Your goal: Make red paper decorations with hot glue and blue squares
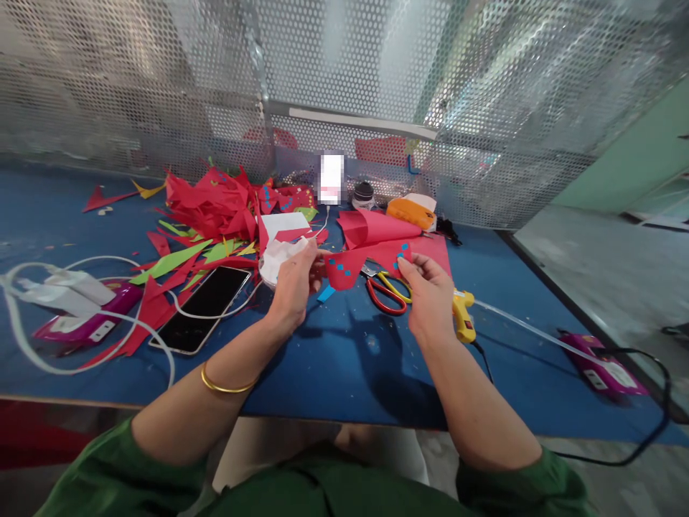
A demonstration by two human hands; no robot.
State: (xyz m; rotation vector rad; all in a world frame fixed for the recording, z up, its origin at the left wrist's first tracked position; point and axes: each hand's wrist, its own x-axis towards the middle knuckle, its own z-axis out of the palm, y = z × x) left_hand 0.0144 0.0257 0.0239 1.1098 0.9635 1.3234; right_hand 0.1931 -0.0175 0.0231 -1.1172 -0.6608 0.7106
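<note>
A red paper piece with blue dots [344,270] is held up over the blue table, stretched between both hands. My left hand [295,281] is closed on its left end, close to a clump of white material [280,257]. At the right end, my right hand [430,291] pinches the paper beside its blue dots. Below and behind the paper lie scissors with red and yellow handles [386,296], their blades partly covered. A small blue strip [326,293] shows just under the paper's left part.
Red paper scraps [212,205] heap at the back left, with green strips [172,263] nearby. A phone [203,309], white cables and a purple power strip [91,316] lie left. A yellow glue gun [463,316] and another purple strip [600,365] are right. Perforated metal [355,72] stands behind.
</note>
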